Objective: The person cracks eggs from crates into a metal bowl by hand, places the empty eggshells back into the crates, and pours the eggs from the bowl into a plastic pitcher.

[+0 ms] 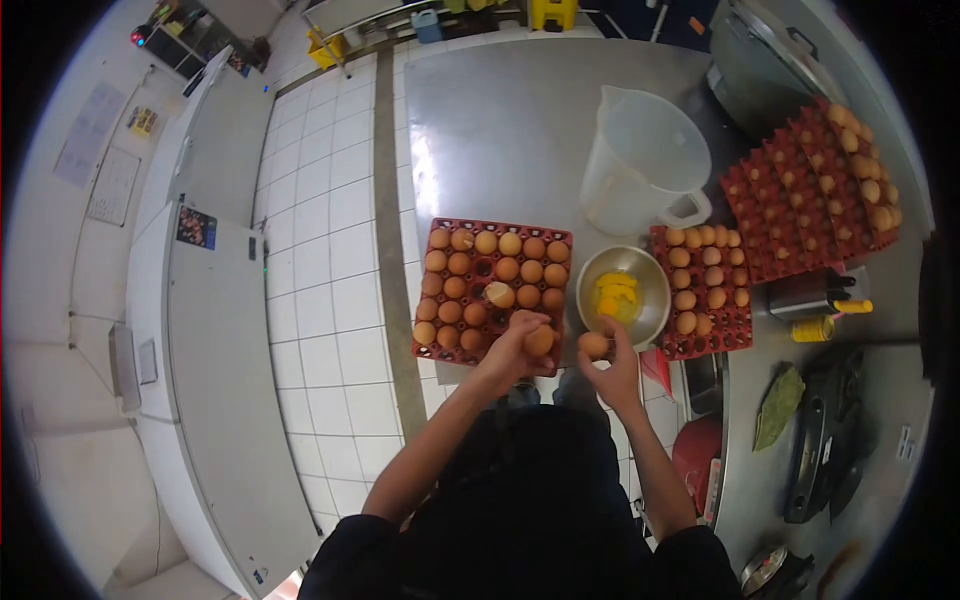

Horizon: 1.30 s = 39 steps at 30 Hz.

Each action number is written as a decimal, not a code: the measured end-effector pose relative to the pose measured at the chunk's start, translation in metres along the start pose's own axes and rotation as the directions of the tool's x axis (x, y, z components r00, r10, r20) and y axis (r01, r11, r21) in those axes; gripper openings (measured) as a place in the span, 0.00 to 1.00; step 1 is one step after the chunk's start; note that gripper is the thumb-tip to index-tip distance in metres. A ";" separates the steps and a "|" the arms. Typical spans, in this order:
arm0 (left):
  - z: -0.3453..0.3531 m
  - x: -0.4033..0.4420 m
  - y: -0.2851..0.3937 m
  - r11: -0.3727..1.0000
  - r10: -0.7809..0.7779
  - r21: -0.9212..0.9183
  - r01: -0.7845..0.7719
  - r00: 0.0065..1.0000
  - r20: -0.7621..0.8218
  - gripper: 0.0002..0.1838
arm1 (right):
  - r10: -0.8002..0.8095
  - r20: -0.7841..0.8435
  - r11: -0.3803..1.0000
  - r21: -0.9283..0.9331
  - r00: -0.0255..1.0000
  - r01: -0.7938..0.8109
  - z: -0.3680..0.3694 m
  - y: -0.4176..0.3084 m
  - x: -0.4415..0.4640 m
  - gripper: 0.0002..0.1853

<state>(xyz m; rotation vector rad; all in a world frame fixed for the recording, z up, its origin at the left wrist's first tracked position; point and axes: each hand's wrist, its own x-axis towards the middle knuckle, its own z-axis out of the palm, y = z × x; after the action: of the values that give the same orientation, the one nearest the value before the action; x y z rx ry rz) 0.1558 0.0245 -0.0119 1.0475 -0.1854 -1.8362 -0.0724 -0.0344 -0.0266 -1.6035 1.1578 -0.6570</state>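
My left hand (518,350) is closed around a brown egg (539,341) over the front right corner of a red egg tray (484,268). That tray holds several brown eggs and a pale broken shell (499,294). Just below the metal bowl, my right hand (616,370) grips another brown egg (593,346) between its fingers. Yellow yolks and clear egg white lie in the metal bowl (652,327). Right of the bowl is a second red tray (735,327) with eggs in its upper and middle rows.
A large clear jug (640,150) stands behind the bowl. Stacked red trays with eggs (800,190) lean at the right, beside a big metal pot (765,65). A dark container (800,295), a green cloth (779,408) and a black appliance (822,430) are at the right.
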 end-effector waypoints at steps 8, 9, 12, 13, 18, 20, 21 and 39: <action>0.073 0.082 0.002 0.995 -0.078 -0.047 0.092 0.968 0.240 0.28 | -0.109 -0.589 0.868 0.336 0.801 0.365 -0.046 -0.041 0.015 0.27; 0.080 0.086 0.003 0.994 -0.090 -0.029 0.101 0.962 0.257 0.28 | -0.225 -0.633 0.908 0.138 0.741 0.394 -0.038 -0.021 0.018 0.27; 0.087 0.096 -0.002 0.990 -0.133 -0.002 0.139 0.953 0.273 0.29 | -0.408 -0.496 0.908 -0.308 0.767 0.284 -0.038 -0.013 0.014 0.27; 0.085 0.101 -0.003 0.990 -0.144 0.031 0.141 0.951 0.273 0.29 | -0.325 -0.492 0.945 -0.211 0.808 0.251 -0.034 -0.018 0.016 0.26; 0.083 0.104 0.001 0.985 -0.174 0.018 0.173 0.968 0.183 0.29 | 0.010 -0.561 0.936 0.296 0.828 0.190 -0.032 -0.020 0.023 0.22; 0.084 0.103 0.002 0.988 -0.139 0.091 0.123 0.969 0.204 0.28 | 0.180 -0.503 0.831 0.538 0.845 0.143 -0.033 0.002 0.031 0.20; 0.086 0.101 0.003 0.989 -0.133 0.089 0.117 0.970 0.205 0.28 | 0.175 -0.502 0.832 0.536 0.847 0.146 -0.039 0.005 0.033 0.20; 0.084 0.131 0.015 0.345 0.221 0.888 -0.305 0.946 0.239 0.32 | 0.048 0.036 0.970 0.236 0.998 -0.055 -0.090 0.035 0.067 0.23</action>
<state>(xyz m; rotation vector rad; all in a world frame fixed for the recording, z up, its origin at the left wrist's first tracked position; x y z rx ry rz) 0.0852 -0.1137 -0.0275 1.5542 -1.5146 -1.3800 -0.1352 -0.1338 -0.0363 -1.3730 1.0535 -0.7075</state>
